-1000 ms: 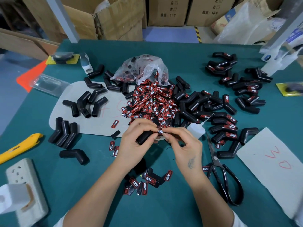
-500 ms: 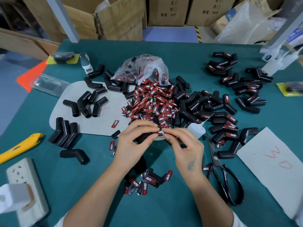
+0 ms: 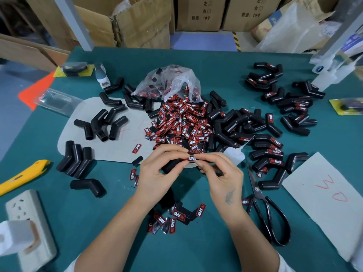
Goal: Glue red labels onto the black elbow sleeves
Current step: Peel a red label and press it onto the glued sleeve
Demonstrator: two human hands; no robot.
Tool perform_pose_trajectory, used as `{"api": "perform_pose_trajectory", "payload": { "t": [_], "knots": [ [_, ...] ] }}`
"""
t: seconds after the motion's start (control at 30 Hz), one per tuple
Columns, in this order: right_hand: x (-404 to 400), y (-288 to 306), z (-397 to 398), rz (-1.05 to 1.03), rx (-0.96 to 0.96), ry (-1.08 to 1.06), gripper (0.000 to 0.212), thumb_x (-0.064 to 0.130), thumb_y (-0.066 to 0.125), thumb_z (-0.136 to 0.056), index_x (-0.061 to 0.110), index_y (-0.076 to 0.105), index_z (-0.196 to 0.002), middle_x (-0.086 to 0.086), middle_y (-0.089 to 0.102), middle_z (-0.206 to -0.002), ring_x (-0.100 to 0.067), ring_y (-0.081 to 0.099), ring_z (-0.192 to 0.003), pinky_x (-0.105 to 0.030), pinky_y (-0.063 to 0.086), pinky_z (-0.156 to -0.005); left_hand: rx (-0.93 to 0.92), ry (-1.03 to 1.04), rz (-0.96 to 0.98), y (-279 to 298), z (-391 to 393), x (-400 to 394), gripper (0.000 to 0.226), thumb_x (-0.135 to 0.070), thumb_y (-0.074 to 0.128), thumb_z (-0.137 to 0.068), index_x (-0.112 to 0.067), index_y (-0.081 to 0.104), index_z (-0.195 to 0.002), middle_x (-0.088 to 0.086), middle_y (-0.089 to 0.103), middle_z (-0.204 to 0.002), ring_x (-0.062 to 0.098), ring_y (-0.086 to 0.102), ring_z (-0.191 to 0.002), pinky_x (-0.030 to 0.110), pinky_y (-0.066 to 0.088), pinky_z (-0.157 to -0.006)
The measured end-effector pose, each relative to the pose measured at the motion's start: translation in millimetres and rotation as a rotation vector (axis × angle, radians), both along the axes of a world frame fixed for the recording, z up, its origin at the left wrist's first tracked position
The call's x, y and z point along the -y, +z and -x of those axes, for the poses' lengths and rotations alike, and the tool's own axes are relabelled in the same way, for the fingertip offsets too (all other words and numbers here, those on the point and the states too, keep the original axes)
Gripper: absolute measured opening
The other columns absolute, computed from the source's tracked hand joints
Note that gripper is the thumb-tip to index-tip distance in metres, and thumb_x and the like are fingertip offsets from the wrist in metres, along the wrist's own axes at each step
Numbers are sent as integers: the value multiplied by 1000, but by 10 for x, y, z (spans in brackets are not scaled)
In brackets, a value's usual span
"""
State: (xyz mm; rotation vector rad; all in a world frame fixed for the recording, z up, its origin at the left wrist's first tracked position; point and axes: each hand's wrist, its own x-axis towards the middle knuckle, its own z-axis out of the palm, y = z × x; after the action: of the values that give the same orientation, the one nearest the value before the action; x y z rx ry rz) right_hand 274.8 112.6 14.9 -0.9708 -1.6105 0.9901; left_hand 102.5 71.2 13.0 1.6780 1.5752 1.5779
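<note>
Both hands pinch: left hand (image 3: 157, 173) grips black sleeve (image 3: 172, 163), right hand (image 3: 222, 173) presses red label (image 3: 189, 159).

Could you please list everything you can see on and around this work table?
plain elbow sleeves: about a dozen, black, left on and beside the grey card
labelled elbow sleeves: many, black with red labels, right and far right
loose labels: a large pile, red and black, centre; a few lie near the wrists
plastic bag: one, clear, behind the pile
glue bottle: one, white, right of the hands
scissors: one, black, right
utility knife: one, yellow, left
power strip: one, white, near left
cardboard boxes: several, brown, beyond the table
left hand: grips a black sleeve
right hand: pinches a red label onto it
</note>
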Motion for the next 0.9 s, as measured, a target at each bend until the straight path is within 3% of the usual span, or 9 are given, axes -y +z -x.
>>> {"api": "perform_pose_trajectory", "payload": {
  "t": [0.2, 0.4, 0.47, 0.63, 0.8, 0.9],
  "knots": [
    [-30, 8, 9, 106, -68, 114, 26, 6, 75, -96, 27, 79, -109, 9, 71, -104, -18, 69, -94, -25, 57, -76, 37, -7, 9, -6, 16, -5, 11, -5, 79, -89, -7, 81, -100, 0, 73, -110, 19, 71, -105, 31, 52, -97],
    [-34, -1, -8, 154, -80, 97, 18, 14, 75, -97, 26, 81, -108, 7, 74, -104, -23, 71, -100, -35, 59, -77, 55, -28, 28, -3, -3, 1, 11, -7, 79, -89, -7, 82, -100, 0, 73, -109, 21, 71, -105, 33, 53, -97],
    [-25, 31, 1, 186, -101, 95, 21, 13, 75, -96, 30, 82, -107, 7, 76, -103, -20, 73, -97, -31, 60, -76, 69, -27, 36, -12, -16, 2, 12, -5, 79, -89, -6, 81, -101, 2, 72, -109, 21, 71, -105, 34, 54, -97],
    [7, 114, 35, 321, -153, 96, 28, 14, 73, -93, 40, 81, -101, 4, 79, -94, -14, 77, -82, -17, 50, -59, 115, -34, 60, -29, -24, -10, 15, -2, 80, -88, -7, 82, -102, -1, 72, -110, 22, 71, -105, 34, 54, -97],
    [1, 130, 42, 392, -220, 178, 30, 10, 67, -99, 35, 73, -115, -4, 79, -98, -20, 80, -81, -16, 42, -48, 106, -64, 79, -13, -4, -14, 23, -3, 79, -89, -19, 81, -106, -8, 71, -112, 20, 70, -107, 31, 53, -98],
    [-19, 94, 40, 400, -226, 223, 35, 7, 63, -102, 33, 68, -125, -6, 79, -101, -23, 80, -83, -17, 41, -46, 85, -91, 96, -11, 20, -16, 22, -3, 76, -91, -16, 81, -107, -5, 70, -112, 19, 68, -107, 28, 51, -97]
  ]
}}
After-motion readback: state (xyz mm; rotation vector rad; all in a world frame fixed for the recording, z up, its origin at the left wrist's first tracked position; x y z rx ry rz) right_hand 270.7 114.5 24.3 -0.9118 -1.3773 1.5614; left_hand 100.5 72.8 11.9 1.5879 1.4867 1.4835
